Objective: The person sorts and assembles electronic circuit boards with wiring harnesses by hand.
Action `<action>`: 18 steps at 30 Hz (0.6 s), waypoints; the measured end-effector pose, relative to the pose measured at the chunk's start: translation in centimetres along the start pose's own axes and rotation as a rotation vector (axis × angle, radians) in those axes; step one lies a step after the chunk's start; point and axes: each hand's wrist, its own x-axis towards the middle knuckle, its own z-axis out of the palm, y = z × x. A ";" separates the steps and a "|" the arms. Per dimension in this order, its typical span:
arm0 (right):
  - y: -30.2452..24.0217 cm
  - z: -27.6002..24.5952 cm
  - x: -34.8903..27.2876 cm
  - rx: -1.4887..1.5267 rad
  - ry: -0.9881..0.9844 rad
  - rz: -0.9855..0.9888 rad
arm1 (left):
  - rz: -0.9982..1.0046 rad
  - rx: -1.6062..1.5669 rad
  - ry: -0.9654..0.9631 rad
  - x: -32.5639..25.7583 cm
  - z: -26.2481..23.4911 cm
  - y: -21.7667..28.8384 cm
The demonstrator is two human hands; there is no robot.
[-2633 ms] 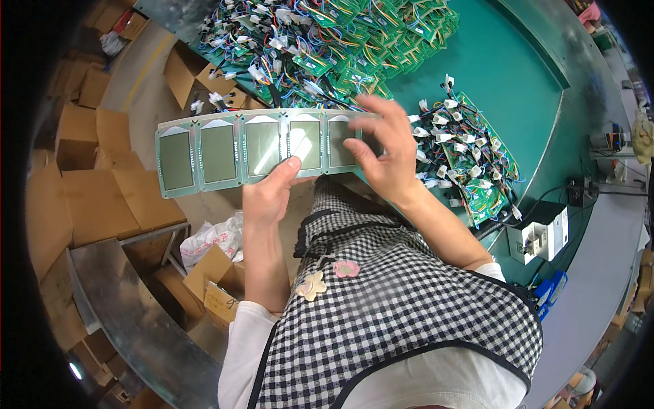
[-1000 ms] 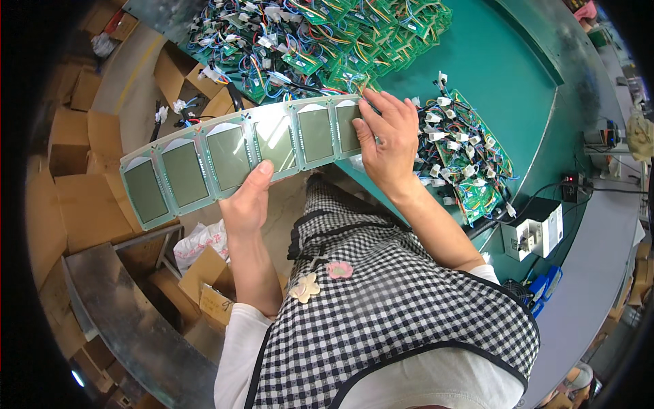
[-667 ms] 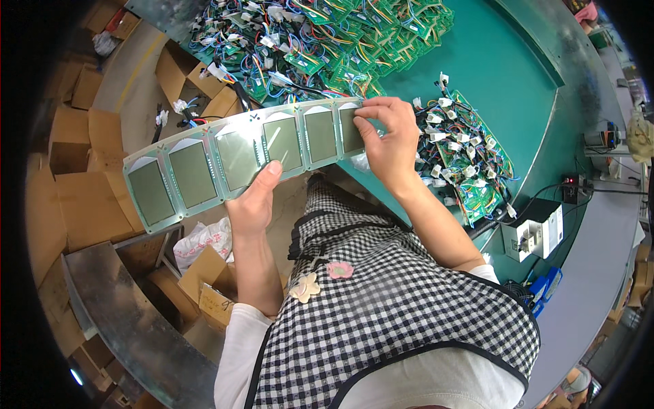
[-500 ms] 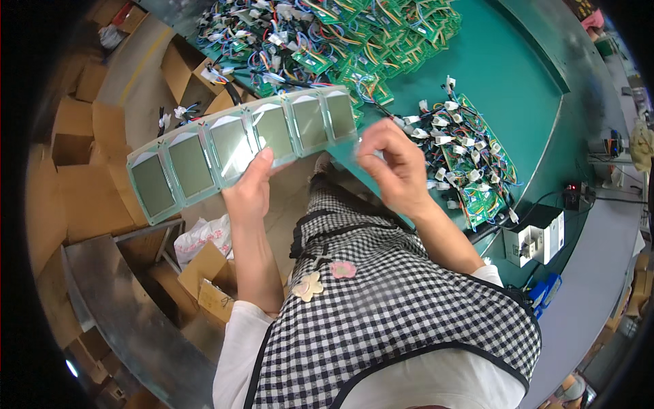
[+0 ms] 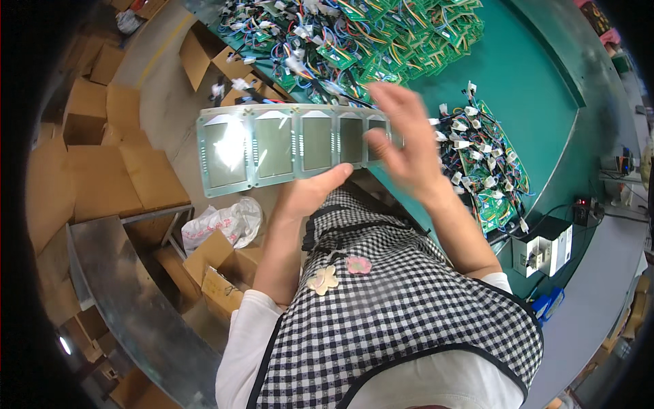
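My left hand [image 5: 312,194] grips the lower edge of a long panel of LCD screens [image 5: 272,146], a pale green-edged strip with several grey rectangular displays in a row. Its thumb lies on the front and the other fingers are hidden behind. Glare whitens one display near the left end. My right hand [image 5: 412,146], blurred by motion, is at the panel's right end with thumb and fingers spread apart. It covers that end, so whether it touches the panel cannot be made out.
Green circuit boards [image 5: 422,41] with wired connectors [image 5: 300,34] are heaped on the green table [image 5: 518,75]. A smaller stack of wired boards [image 5: 484,160] lies to the right, near a white box device [image 5: 543,249]. Cardboard boxes [image 5: 102,177] and a white plastic bag [image 5: 221,225] are at the left.
The panel has shifted right and turned closer to level, with my left hand moving along. My right hand has risen, opened from a pinch and come over the panel's right end.
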 end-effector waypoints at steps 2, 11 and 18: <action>-1.8 1.5 0.7 -0.005 -0.049 -0.060 | 0.148 0.027 0.008 0.6 1.5 0.0; 0.0 3.0 -1.2 -0.048 0.000 -0.210 | 0.165 0.014 -0.100 0.6 1.9 -1.5; -1.4 3.0 -0.4 -0.088 0.045 0.045 | 0.157 -0.009 -0.047 0.9 1.9 -1.4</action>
